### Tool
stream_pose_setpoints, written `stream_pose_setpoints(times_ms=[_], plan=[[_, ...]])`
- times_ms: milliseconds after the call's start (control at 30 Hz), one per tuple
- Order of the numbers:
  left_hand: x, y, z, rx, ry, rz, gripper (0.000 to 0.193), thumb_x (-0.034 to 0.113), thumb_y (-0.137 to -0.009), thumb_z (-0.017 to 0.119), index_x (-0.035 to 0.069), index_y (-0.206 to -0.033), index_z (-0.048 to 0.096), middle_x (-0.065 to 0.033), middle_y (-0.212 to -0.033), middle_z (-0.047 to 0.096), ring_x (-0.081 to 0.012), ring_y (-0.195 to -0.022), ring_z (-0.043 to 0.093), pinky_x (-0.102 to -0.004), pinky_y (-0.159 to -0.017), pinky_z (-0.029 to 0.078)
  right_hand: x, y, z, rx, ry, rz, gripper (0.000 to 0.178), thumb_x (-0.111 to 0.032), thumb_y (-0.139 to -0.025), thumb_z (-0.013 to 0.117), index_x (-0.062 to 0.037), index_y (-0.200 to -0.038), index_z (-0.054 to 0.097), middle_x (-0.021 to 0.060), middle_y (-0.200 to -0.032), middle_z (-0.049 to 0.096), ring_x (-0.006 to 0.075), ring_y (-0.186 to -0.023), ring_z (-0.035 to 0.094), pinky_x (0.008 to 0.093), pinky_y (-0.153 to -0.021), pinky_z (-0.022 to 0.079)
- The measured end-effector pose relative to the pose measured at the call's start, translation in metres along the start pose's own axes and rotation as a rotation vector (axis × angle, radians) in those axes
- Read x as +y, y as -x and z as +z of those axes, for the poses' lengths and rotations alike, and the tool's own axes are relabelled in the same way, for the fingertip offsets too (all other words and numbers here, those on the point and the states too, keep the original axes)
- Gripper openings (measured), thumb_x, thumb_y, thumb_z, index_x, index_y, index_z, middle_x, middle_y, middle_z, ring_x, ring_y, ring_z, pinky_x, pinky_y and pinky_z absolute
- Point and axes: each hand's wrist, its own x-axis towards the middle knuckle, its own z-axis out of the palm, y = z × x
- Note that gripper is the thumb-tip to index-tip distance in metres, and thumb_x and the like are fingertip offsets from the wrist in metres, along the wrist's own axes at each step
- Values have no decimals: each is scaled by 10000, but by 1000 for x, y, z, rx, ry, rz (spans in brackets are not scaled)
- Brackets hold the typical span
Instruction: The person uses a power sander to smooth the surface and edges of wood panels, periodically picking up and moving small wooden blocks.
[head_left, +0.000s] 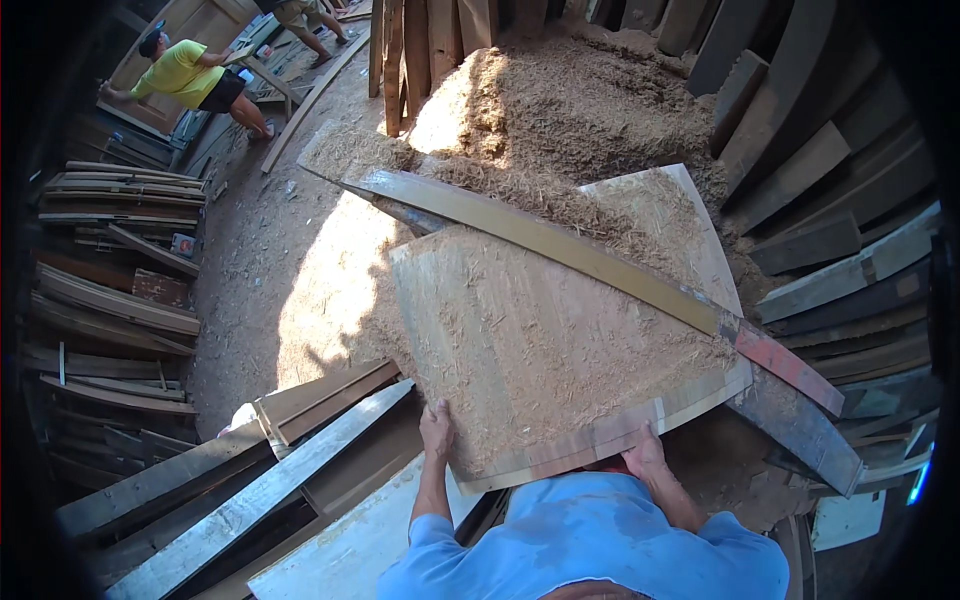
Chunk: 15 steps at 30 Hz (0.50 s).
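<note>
A wide wooden panel (560,350), strewn with shavings, lies under a long yellow bar (560,240) that crosses it slantwise and has a red end at the right. My left hand (437,428) grips the panel at its near left corner. Further right, my right hand (648,453) holds the near edge, with its fingers partly hidden beneath the wood. The panel's near edge comes close to my blue shirt. Below the bar, a dark metal bed (800,430) shows past the panel's right side.
Beyond the bar rises a big heap of wood shavings (590,110). Boards lean along the right wall (810,180); stacked planks (120,300) line the left. Several long boards (270,490) lie at my near left. A person in a yellow shirt (190,75) stands far left beside a door panel.
</note>
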Motion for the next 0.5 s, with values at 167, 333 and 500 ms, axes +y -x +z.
stream_pose_setpoints(times_ms=[167,333,500], plan=[[-42,78,-4,139,125,-46,474,396,-1075,572,-15,-1307,618,-139,-1175,734,-213,-1050,676,-377,-934,521,-29,11,-4,18,111,101,656,-480,-1077,501,-100,-1586,337,129,-1657,359,354,-1532,317,681,-1227,151],[-62,48,-22,183,204,-110,473,401,-1078,566,-21,-1284,616,-128,-1167,726,-212,-1049,669,-371,-928,521,-47,-7,84,116,326,65,620,-432,-1095,495,-66,-1573,345,160,-1613,409,388,-1492,382,733,-1190,166],[-33,8,-21,77,559,-140,461,403,-1078,569,-7,-1286,589,-91,-1102,712,-215,-997,665,-370,-905,527,-62,-90,122,-151,201,-87,571,-379,-1095,517,-68,-1546,355,163,-1546,458,376,-1383,503,667,-1129,354]])
